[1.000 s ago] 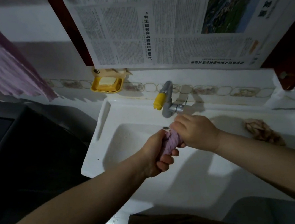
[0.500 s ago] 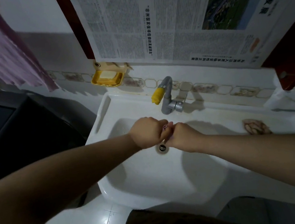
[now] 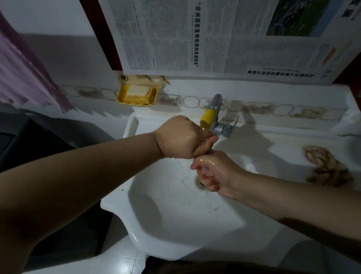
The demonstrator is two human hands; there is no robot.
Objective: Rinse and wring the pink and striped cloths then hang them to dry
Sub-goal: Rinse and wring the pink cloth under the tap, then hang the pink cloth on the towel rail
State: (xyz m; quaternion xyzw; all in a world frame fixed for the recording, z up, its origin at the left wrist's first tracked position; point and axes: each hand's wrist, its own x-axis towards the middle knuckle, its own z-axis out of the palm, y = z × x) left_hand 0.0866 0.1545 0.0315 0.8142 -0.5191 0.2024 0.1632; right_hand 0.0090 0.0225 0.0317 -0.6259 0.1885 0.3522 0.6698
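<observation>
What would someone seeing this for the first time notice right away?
Two bare hands meet over the white sink: the left hand above, the right hand just below, both fists in a tight grip on a twisted pink cloth that barely shows between them. Behind them stands a tap with a yellow handle. A large newspaper sheet covers the wall above, and a crumpled brownish cloth lies on the sink's right ledge.

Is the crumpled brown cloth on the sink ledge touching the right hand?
Apart. The head view shows bare white ledge between the brown cloth and the right hand, which is over the basin.
</observation>
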